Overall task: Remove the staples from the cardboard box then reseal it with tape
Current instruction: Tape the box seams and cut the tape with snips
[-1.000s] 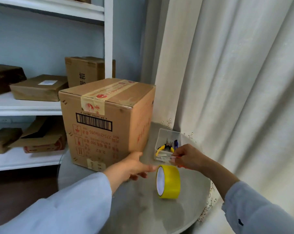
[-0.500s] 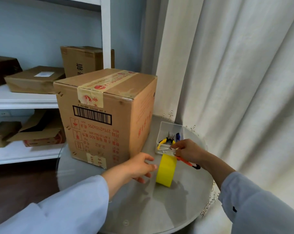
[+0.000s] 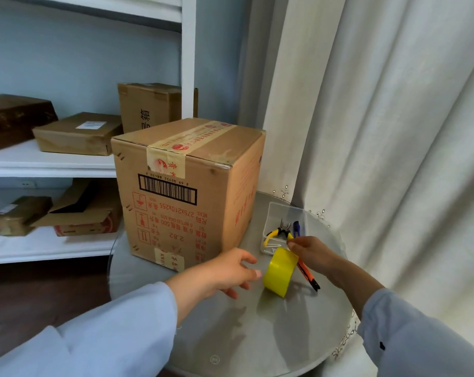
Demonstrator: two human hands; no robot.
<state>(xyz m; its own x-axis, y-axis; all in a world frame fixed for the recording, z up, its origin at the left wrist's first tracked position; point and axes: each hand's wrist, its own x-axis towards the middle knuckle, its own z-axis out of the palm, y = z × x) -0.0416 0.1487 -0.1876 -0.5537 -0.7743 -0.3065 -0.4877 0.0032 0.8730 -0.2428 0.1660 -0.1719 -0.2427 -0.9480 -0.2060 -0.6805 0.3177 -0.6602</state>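
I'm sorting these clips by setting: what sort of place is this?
Probably a home storage or parcel-packing corner, not a warehouse. White shelves hold several taped cardboard parcels, a sealed cardboard box stands on a small round table with packing tools, and a pale curtain hangs beside it.

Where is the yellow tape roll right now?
In the head view the yellow tape roll stands on edge on the round table, between both hands, right of the cardboard box.
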